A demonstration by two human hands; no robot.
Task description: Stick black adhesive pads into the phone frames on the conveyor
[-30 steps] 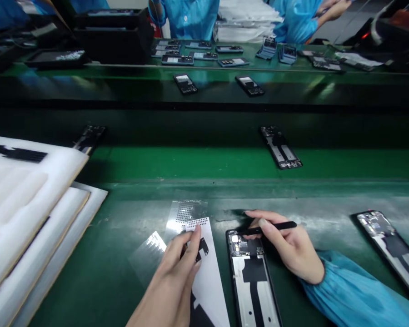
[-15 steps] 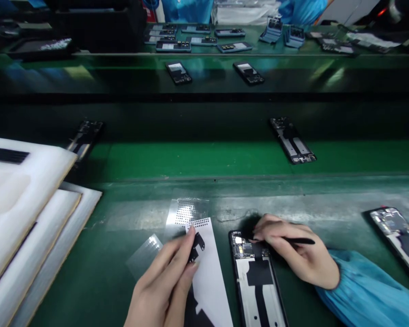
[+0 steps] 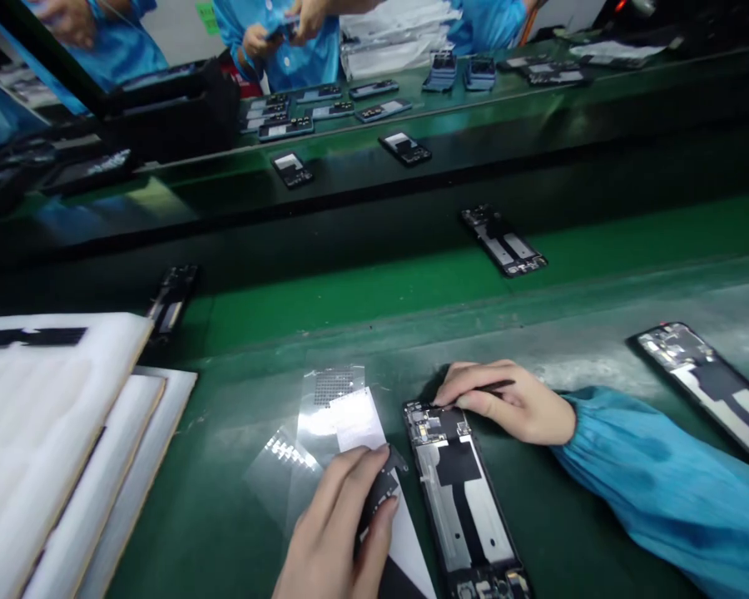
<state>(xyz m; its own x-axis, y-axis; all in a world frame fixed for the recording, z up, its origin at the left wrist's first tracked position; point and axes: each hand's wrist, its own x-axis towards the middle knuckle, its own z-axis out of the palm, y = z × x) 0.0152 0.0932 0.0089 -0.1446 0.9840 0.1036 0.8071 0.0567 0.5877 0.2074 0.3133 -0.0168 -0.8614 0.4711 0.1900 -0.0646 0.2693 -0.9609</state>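
The black film (image 3: 379, 492) is off the white liner (image 3: 357, 420), pinched between the thumb and fingers of our left hand (image 3: 334, 532) beside the phone frame (image 3: 455, 499); our right hand (image 3: 505, 403) pinches a black stylus (image 3: 494, 385) at the frame's top edge.

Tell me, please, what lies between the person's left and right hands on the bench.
In the head view, an opened smartphone housing lies between them; the left hand holds a black piece, the right hand a slim black tool.
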